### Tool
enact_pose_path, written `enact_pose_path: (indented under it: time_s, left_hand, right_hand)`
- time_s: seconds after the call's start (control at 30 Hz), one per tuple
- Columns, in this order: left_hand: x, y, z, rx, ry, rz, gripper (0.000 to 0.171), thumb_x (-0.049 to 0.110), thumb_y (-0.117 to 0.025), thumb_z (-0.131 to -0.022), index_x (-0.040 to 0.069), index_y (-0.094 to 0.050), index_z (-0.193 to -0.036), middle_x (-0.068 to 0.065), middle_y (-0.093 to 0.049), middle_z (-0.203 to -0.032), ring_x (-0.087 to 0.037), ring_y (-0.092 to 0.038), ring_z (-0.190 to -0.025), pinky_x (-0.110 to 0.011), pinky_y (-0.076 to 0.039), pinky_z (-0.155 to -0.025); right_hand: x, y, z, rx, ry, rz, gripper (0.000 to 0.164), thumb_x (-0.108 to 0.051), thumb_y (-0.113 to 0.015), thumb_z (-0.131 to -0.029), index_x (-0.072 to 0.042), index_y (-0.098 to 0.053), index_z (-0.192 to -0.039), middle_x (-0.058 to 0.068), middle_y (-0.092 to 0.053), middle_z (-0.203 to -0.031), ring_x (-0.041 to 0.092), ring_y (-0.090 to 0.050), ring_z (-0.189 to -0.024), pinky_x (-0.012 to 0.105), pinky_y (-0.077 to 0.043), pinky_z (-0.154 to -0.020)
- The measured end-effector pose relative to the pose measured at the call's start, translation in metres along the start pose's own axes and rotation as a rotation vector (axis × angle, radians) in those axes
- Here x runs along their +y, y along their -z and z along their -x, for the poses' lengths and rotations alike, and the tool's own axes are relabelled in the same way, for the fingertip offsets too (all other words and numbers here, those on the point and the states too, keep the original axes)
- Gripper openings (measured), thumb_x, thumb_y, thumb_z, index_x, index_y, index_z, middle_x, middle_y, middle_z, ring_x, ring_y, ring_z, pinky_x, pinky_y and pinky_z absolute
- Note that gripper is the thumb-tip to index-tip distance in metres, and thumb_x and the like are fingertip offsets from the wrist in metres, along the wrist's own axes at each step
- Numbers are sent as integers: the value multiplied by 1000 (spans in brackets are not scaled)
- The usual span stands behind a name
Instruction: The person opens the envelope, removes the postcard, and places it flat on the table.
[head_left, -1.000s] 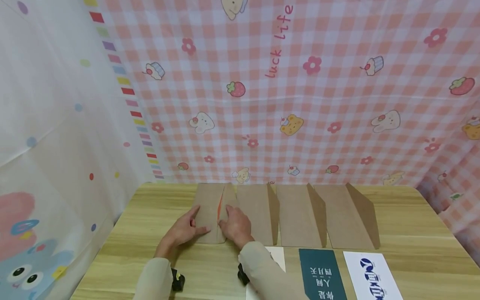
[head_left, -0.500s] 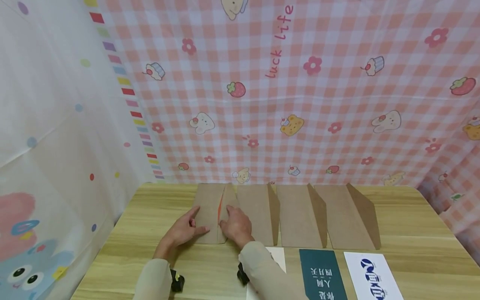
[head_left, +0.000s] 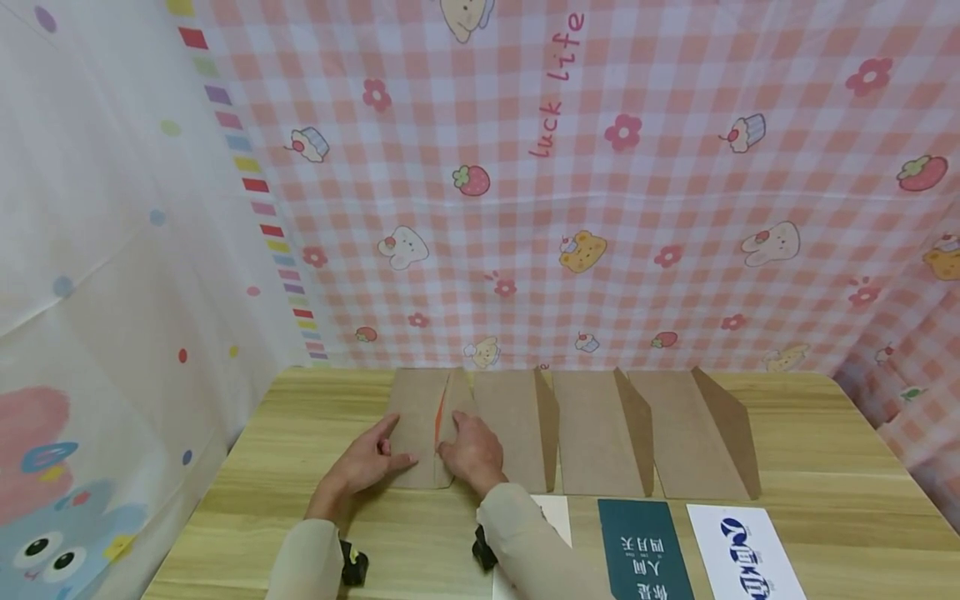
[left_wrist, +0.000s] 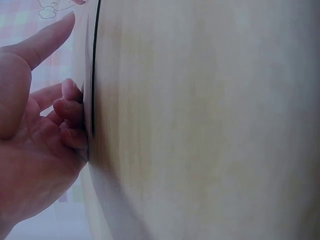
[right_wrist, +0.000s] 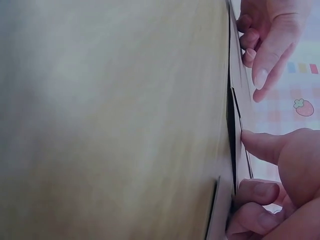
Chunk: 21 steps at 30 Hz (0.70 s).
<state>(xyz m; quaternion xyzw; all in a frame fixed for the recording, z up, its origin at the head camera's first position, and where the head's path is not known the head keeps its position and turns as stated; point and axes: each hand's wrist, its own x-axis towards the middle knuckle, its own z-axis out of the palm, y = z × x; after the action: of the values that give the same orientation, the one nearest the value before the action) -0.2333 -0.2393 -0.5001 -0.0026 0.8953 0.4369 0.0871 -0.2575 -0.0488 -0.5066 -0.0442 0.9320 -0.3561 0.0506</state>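
Note:
A brown kraft envelope (head_left: pixel 418 392) lies at the left end of a row on the wooden table. A sliver of orange (head_left: pixel 440 414) shows along its opening, beside the flap (head_left: pixel 459 396). My left hand (head_left: pixel 366 460) rests on the envelope's left part, index finger and thumb stretched out. In the left wrist view its other fingers (left_wrist: pixel 72 112) bend against the envelope's edge. My right hand (head_left: pixel 474 450) is at the flap. In the right wrist view the right thumb (right_wrist: pixel 262 145) touches the envelope at the opening while the curled fingers sit close by at the flap.
Several more kraft envelopes continue the row rightward, the far right one (head_left: pixel 678 442) with its flap raised. In front lie a dark green card (head_left: pixel 643 529), a white card with blue print (head_left: pixel 723 533) and a cream card (head_left: pixel 555 510) partly under my right sleeve. A checked cloth (head_left: pixel 510 208) hangs behind.

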Motion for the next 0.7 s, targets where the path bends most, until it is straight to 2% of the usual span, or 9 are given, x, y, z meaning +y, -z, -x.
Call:
enact_pose_path:
  time_s: [0.17,0.3,0.5,0.7]
  left_hand:
    - [-2,0,-1,-5,-8,-9,83,20,-76,-88,-3,-31,-153,0,-42,-75,-12,-39,-68,-26,-35,-76]
    - [-4,0,-2,0,-4,6,81,19,-76,-88,-2,-31,-152,0,-40,-77,-13,-38,-69,-27,-35,-74]
    - [-6,1,-3,15,6,30,78,20,-75,-89,-1,-33,-152,-1,-36,-79,-14,-37,-74,-34,-33,-83]
    - [-7,2,-2,31,21,62,76,18,-75,-88,0,-35,-151,0,-34,-80,-14,-36,-75,-35,-32,-85]
  right_hand:
    - [-2,0,0,0,-20,-4,56,-24,-75,-85,-10,-60,-136,12,-64,-132,34,-61,-119,49,-51,-92]
    - [-3,0,0,11,-30,-6,54,-24,-75,-84,-12,-61,-135,12,-65,-131,34,-61,-119,48,-52,-91]
    - [-3,1,1,11,-38,-12,53,-23,-75,-85,-12,-61,-135,11,-64,-131,33,-60,-120,48,-51,-92]
    - [-2,1,0,17,-33,-23,53,-24,-75,-85,-12,-61,-134,12,-65,-130,34,-61,-118,49,-51,-91]
